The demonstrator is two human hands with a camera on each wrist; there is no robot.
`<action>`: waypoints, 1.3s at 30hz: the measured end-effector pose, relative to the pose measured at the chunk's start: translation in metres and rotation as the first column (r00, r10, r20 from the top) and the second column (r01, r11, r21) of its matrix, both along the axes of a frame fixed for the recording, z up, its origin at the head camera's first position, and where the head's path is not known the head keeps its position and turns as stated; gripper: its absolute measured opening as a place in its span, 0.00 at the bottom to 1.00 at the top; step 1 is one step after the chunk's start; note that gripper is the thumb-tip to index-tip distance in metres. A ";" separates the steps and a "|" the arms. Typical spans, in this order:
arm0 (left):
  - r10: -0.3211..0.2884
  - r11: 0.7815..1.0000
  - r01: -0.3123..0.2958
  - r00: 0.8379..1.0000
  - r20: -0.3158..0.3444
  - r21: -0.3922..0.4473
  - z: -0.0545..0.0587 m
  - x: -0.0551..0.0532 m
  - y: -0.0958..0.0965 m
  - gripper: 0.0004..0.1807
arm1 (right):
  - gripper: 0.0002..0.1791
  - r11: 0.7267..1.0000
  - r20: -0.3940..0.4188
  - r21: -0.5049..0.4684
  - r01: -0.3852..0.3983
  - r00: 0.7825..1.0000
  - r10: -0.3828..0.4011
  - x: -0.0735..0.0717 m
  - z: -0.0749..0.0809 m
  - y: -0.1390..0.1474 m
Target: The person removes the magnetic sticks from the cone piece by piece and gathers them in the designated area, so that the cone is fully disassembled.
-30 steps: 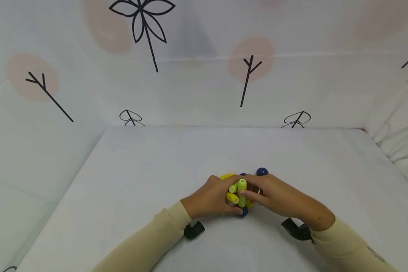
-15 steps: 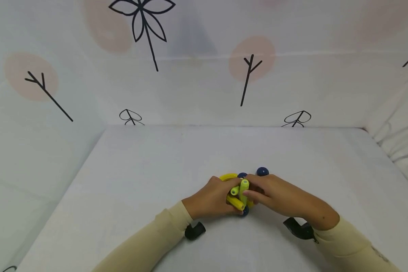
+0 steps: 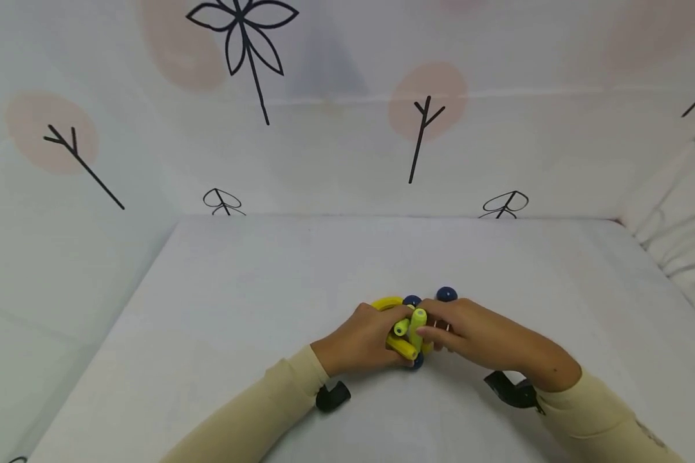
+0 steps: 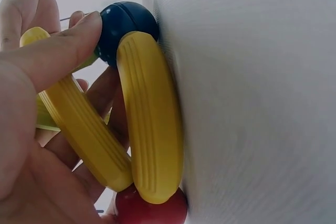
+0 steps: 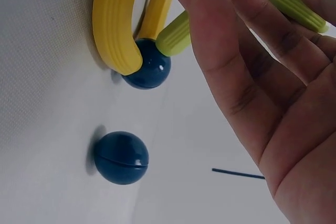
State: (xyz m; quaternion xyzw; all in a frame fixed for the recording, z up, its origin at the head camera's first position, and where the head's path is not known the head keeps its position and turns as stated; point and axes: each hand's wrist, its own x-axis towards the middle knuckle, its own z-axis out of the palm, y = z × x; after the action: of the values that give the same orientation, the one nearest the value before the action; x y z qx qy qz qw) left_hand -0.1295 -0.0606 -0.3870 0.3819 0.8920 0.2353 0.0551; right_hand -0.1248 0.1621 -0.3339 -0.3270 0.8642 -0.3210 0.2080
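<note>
A small frame of sticks and balls, looking like a magnetic building toy, stands on the white table. My left hand [image 3: 359, 341] grips it, thumb pressed to a blue ball [image 4: 123, 27] and fingers curled behind. Two ribbed yellow curved sticks [image 4: 152, 119] run from near that ball towards a red ball [image 4: 150, 206] in the left wrist view. My right hand [image 3: 475, 331] pinches an upright light-green stick [image 3: 418, 329] between thumb and fingers. A second light-green stick [image 3: 401, 328] leans beside it. The green sticks' lower ends are mostly hidden by fingers.
A loose blue ball [image 5: 122, 157] lies on the table [image 3: 278, 270] just beyond the right hand, apart from the frame. Black curved pieces [image 3: 333, 397] show at both wrists. White patterned cloth [image 3: 336, 154] rises behind and beside the table.
The green stick in my right hand has shifted slightly right, and the near yellow stick's end has swung down and right. More of the far blue ball on the frame shows. Both hands keep their hold.
</note>
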 end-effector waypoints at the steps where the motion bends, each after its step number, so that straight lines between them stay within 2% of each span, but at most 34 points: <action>1: -0.004 1.000 0.004 1.000 0.001 0.001 0.000 0.000 0.000 0.36 | 0.15 1.000 0.007 -0.005 0.004 1.000 -0.004 0.000 0.000 0.001; 4: -0.012 1.000 0.012 1.000 -0.001 0.016 -0.001 0.000 0.001 0.35 | 0.10 0.997 -0.033 -0.077 0.021 0.999 -0.023 0.001 0.003 0.006; 6: -0.022 0.999 0.022 1.000 -0.001 0.043 -0.001 -0.001 0.001 0.32 | 0.07 0.988 -0.103 -0.148 0.045 0.993 -0.060 0.002 0.008 0.011; 9: -0.033 0.996 0.031 0.999 0.019 0.089 -0.001 -0.002 0.000 0.28 | 0.03 0.967 -0.208 -0.228 0.110 0.965 -0.159 0.002 0.015 0.017; 12: -0.038 0.994 0.033 0.998 0.042 0.109 -0.002 -0.002 -0.001 0.27 | 0.02 0.947 -0.234 -0.241 0.210 0.935 -0.267 -0.002 0.019 0.022; 16: -0.030 0.994 0.024 0.998 0.046 0.108 -0.001 -0.001 -0.002 0.27 | 0.06 0.925 -0.196 -0.179 0.335 0.909 -0.367 -0.013 0.016 0.030; 20: -0.024 0.994 0.020 0.999 0.036 0.108 -0.001 0.000 -0.002 0.28 | 0.09 0.902 -0.157 -0.106 0.419 0.888 -0.431 -0.026 0.007 0.041; 24: -0.021 0.995 0.018 0.999 0.033 0.103 -0.003 0.000 0.000 0.28 | 0.15 0.877 -0.079 -0.013 0.481 0.873 -0.481 -0.037 -0.005 0.055; 28: -0.018 0.995 0.015 0.999 0.034 0.099 -0.005 0.001 0.001 0.28 | 0.23 0.867 0.001 0.082 0.492 0.870 -0.494 -0.047 -0.016 0.067; 32: -0.019 0.994 0.016 0.999 0.027 0.106 -0.002 0.001 0.000 0.28 | 0.30 0.871 0.033 0.166 0.463 0.880 -0.474 -0.055 -0.025 0.078; 39: -0.012 0.994 0.006 0.998 0.055 0.107 -0.003 0.001 0.000 0.28 | 0.29 0.881 0.066 0.216 0.420 0.894 -0.443 -0.060 -0.035 0.092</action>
State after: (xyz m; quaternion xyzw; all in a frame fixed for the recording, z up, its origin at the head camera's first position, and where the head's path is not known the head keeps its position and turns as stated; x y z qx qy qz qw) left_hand -0.1285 -0.0609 -0.3899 0.3816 0.8746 0.2930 0.0602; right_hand -0.1843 0.2538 -0.3689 -0.0854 0.9294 -0.2906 0.2110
